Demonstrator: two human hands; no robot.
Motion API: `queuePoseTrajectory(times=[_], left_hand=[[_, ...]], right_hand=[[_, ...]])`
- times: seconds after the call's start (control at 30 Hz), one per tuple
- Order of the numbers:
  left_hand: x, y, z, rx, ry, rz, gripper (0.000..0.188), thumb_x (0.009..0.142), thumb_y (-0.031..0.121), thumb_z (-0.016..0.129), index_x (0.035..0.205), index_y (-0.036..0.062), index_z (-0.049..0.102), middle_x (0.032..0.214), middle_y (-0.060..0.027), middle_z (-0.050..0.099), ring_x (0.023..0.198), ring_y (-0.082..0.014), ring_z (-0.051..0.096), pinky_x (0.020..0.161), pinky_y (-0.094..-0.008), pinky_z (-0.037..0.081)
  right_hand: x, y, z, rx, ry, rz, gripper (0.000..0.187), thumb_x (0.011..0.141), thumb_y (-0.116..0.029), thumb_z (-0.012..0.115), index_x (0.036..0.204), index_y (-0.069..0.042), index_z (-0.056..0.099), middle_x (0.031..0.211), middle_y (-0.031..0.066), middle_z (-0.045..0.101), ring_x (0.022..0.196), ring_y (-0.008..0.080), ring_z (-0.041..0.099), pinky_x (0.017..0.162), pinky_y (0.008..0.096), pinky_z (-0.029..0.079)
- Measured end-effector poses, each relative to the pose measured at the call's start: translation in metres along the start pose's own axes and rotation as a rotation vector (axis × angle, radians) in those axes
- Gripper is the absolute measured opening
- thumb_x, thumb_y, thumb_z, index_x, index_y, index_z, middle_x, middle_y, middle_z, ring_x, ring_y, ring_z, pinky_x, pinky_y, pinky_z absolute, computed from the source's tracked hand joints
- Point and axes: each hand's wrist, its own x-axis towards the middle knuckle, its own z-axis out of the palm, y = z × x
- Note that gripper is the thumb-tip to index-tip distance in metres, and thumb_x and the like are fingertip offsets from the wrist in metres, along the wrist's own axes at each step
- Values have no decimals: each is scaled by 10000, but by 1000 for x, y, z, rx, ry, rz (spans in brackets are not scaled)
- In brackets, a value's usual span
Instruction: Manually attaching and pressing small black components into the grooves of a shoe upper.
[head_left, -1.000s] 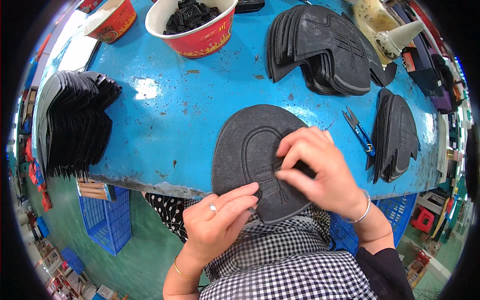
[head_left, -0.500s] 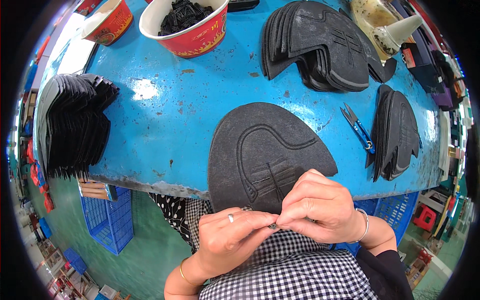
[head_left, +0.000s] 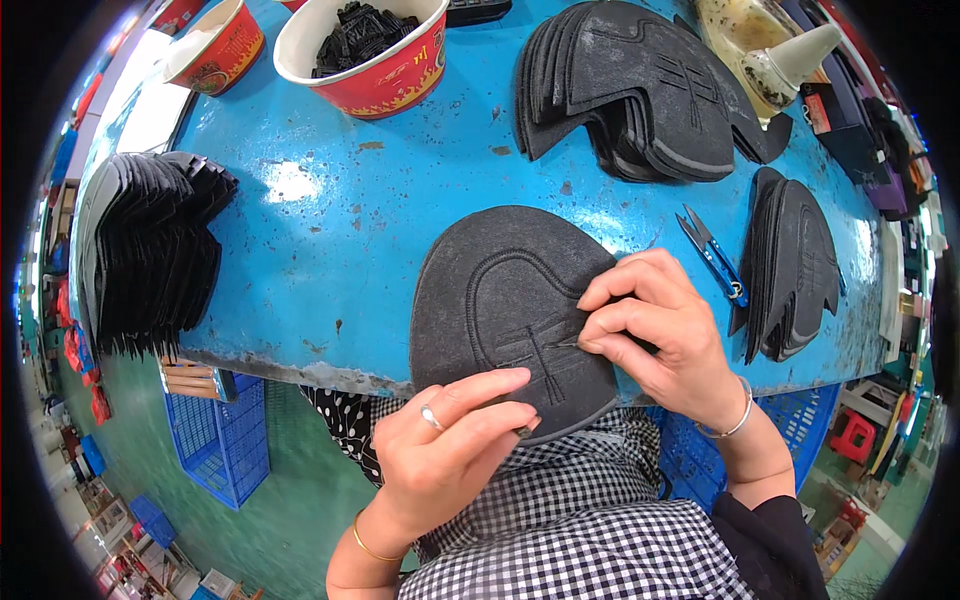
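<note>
A dark grey, rounded flat piece (head_left: 480, 270) with a stitched curved line and crossed slits lies over the table's near edge, partly above my lap. My right hand (head_left: 660, 335) is closed in a pinch at the slits on the piece's right side; what is between its fingertips is too small to make out. My left hand (head_left: 450, 440) is at the near left edge of the piece, index finger extended over it. A small dark bit (head_left: 526, 432) shows at its lower fingertips, its kind unclear.
Stacks of similar dark pieces (head_left: 650, 110) stand at the back and right (head_left: 790, 260), with black pieces (head_left: 150, 250) stacked left. Blue thread snips (head_left: 715, 255) lie at the right. A red paper bowl (head_left: 390, 80) holds small black parts. A white-nozzled container (head_left: 790, 70) stands far right.
My hands have moved apart from their shared pinch in front of the piece. The right moved up onto the slits, the left slightly down and left. The piece shifted a little left.
</note>
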Motion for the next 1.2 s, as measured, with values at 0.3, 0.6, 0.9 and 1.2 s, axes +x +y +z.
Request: queuePoseTrajectory(times=[0.3,0.6,0.9,1.2], left_hand=[[2,-2,9,203,-69,116,224,655,11,774,843,120,721,1073,-23,751,561,-101,530,494,-226,433],[3,-6,16,376,-75,234,75,789,117,696,857,120,725,1152,-22,738,520,-74,417,457,-189,402],[5,-9,9,55,-29,61,203,701,38,781,889,90,724,1038,-25,756,570,-102,568,488,-234,458],[-8,18,1,-288,-147,-142,195,686,37,842,850,49,737,790,-64,747,669,-179,714,575,-269,533]], right_hand=[[5,2,-3,11,-92,27,71,770,-108,758,809,-85,702,965,11,656,932,223,588,813,356,446],[9,2,-5,-11,-129,19,76,772,-112,746,773,-94,672,951,3,635,920,212,570,805,354,419],[11,-4,-3,1,-86,118,143,743,-90,765,736,-89,622,931,17,632,905,212,569,799,363,412],[-22,-39,1,235,-112,-82,199,739,-163,827,916,-135,740,837,-14,652,784,185,593,705,319,429]])
